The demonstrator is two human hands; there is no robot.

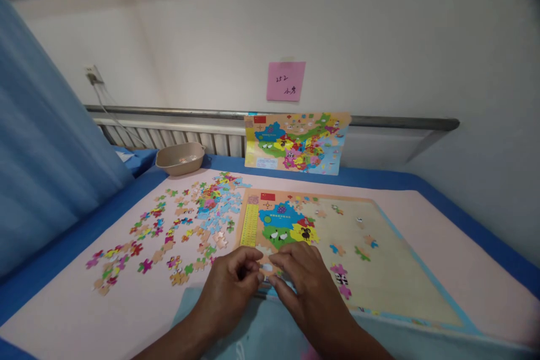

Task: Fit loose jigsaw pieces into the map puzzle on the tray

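Between the fingertips of both hands is a small peach-coloured jigsaw piece (265,268) with a pale patch, over the lower left part of the puzzle board (379,287). My left hand (230,287) pinches at its left side, thumb and forefinger curled close together. My right hand (310,287) has its thumb and fingers at the piece's right side. Beyond the hands, the joined map section (280,219) shows blue, green and yellow areas with animals. A pink piece group with a zebra-striped animal (341,279) lies right of my right hand.
Many loose jigsaw pieces (158,228) spread over the pink sheet (122,315) on the left. A beige basin (180,158) stands behind them. The printed reference map (297,143) leans against the wall rail (405,122). A blue curtain (46,152) hangs at the left.
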